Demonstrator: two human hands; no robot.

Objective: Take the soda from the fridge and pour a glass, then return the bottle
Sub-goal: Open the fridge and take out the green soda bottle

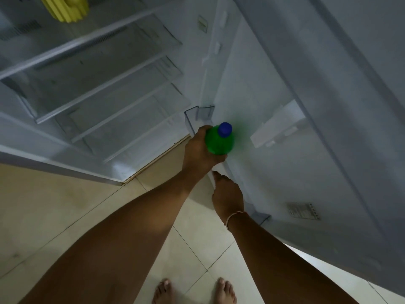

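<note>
Left hand (198, 150) wraps the green soda bottle (219, 140) standing in the door shelf (192, 119); right hand (228, 194), fingers curled, rests on that shelf's front edge. Keeping the bottle upright should help it clear the rail.

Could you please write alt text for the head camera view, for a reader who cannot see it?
Seen from above, a person's left hand grips a green soda bottle with a blue cap at the open fridge door's lower shelf. The right hand touches that shelf's edge. Bare feet stand on a tiled floor.
</note>
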